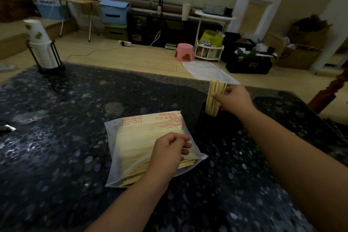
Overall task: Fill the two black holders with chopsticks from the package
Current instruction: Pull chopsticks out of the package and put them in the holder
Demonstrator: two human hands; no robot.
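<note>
Right hand [234, 100] grips a chopstick bundle [214, 98] standing in a black holder [211, 128]; left hand [167, 153], fingers curled, pinches the package [135, 137].

Cluttered home living room, pink stool [184, 52], storage boxes [114, 11]

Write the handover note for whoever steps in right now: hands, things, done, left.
Right hand: grips a bundle of chopsticks, lower ends already inside the black holder.
Left hand: rests on the package at its open end, fingers curled; whether it pinches anything is unclear.
Package lies flat on the table, left of the holder, still mostly full.
Done: first bundle going in.
Left: release it, keep filling. Only one holder can be made out here; find the second.
</note>
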